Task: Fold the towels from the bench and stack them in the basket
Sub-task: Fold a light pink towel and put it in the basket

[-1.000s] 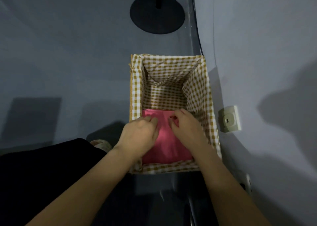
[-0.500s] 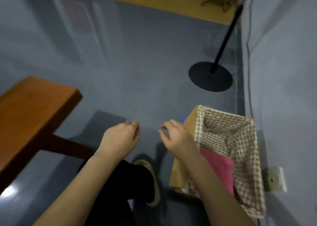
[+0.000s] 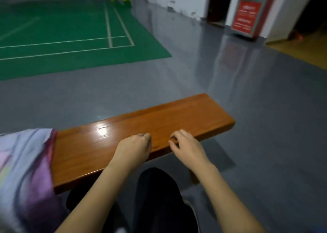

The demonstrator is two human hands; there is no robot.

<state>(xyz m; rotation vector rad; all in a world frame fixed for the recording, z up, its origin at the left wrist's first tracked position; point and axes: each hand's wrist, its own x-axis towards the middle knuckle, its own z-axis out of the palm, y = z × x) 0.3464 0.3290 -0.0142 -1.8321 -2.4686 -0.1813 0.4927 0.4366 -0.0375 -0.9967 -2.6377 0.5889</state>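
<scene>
The towel [image 3: 26,176] we want next lies draped over the left end of the bench [image 3: 159,124], a pale, lilac-streaked cloth hanging over the near edge and running out of view at the left. Its long axis seems to cross the plank, near to far, though blur and the frame edge hide its full shape. Our left hand [image 3: 133,149] hovers over the near edge of the bench, fingers curled loosely inward and holding nothing. Our right hand [image 3: 187,147] sits just to its right, fingers bent and a little spread, also empty. The towel lies well to the left of both, so we judge the left hand nearer and the reach goes leftward along the plank. The basket is not in view. Beyond stretch the grey floor [image 3: 247,109] and a green court [image 3: 62,34].
</scene>
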